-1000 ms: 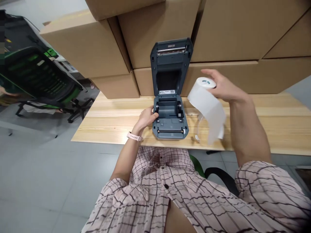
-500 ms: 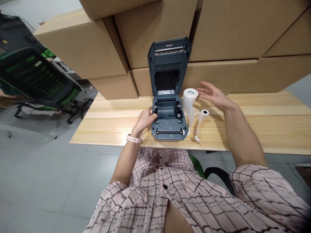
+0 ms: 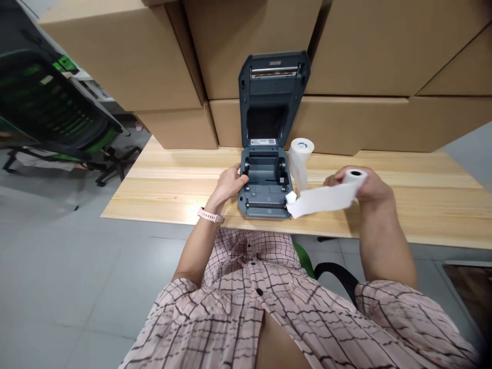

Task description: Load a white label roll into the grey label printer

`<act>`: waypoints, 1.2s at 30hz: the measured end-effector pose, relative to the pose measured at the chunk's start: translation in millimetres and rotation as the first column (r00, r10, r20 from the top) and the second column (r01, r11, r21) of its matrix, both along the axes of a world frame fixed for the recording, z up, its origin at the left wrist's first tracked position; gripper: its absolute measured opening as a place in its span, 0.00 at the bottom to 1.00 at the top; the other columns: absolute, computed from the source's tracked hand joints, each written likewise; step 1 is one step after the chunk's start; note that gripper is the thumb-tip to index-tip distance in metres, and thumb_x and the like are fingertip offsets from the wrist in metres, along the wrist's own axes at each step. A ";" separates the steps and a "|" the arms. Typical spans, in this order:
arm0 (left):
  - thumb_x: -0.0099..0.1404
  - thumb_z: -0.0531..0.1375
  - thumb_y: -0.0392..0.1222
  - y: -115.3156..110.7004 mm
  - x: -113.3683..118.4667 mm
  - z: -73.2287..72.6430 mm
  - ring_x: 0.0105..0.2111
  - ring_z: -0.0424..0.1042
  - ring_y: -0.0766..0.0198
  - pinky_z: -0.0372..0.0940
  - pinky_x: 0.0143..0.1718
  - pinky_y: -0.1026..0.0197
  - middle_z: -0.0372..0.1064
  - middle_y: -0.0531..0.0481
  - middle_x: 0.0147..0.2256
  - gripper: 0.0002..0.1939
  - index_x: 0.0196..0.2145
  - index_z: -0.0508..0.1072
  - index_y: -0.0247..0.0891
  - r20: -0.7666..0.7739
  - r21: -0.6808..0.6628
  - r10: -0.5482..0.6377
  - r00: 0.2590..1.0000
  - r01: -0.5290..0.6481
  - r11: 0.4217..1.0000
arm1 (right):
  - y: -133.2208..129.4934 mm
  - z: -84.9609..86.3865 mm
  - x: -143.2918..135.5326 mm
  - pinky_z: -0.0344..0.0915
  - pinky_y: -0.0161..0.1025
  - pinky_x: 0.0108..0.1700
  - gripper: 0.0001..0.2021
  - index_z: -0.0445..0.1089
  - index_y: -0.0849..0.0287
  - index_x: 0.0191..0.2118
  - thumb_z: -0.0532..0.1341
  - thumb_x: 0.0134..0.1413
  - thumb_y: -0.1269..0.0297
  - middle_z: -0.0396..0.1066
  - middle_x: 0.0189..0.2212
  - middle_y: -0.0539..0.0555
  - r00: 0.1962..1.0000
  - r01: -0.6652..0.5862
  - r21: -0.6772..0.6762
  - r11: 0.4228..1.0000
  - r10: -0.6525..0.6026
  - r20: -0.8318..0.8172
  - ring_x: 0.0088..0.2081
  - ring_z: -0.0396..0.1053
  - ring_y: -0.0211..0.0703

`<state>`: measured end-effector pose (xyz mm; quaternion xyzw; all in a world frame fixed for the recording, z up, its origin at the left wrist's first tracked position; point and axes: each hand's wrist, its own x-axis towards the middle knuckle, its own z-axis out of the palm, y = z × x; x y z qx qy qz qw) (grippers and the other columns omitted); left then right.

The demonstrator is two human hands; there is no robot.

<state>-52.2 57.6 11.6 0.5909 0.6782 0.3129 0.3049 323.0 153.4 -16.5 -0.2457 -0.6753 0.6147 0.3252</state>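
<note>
Printer (image 3: 267, 154) lying open between the left hand (image 3: 229, 182) and the right hand (image 3: 376, 187)

Cardboard boxes (image 3: 376, 51) are standing stacked beyond both hands, forming a brown wall. Under the hands, a pale wooden table (image 3: 172, 189) is stretching out to either side. Well to the left of the left hand, a black-and-green mesh chair (image 3: 54, 102) is standing on the grey floor (image 3: 57, 266). Closer to the person than either hand, a checked shirt (image 3: 230, 307) is covering the body and upper arms.

Right beside the left hand, the dark blue-grey printer is resting on the table, its lid tilting up and back before the boxes. The left hand is holding the base's left side, thumb lying over the rim and the other fingers running along the outer wall. Between the hands, just beside the printer, a larger white roll (image 3: 302, 146) is standing upright, loose paper hanging down its front. The right hand is gripping a smaller white roll (image 3: 354, 177), fingers curling round it, the dark core facing up. From that grip a paper strip (image 3: 323, 200) is trailing toward the left hand, its folded tip overlapping the printer's front right corner in view; whether they are touching, I cannot tell. Around the left wrist, a pink band (image 3: 210, 214) is sitting.
</note>
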 end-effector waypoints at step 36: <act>0.64 0.58 0.42 -1.3 3.8 -13.8 0.23 0.61 0.63 0.53 0.29 0.62 0.63 0.57 0.19 0.26 0.58 0.77 0.35 0.067 0.039 0.073 0.995 -0.076 0.996 | -128.2 10.9 -157.3 0.71 0.51 0.51 0.15 0.77 0.63 0.54 0.55 0.76 0.63 0.80 0.55 0.61 0.800 -0.054 0.928 0.368 -0.540 0.260 0.53 0.76 0.55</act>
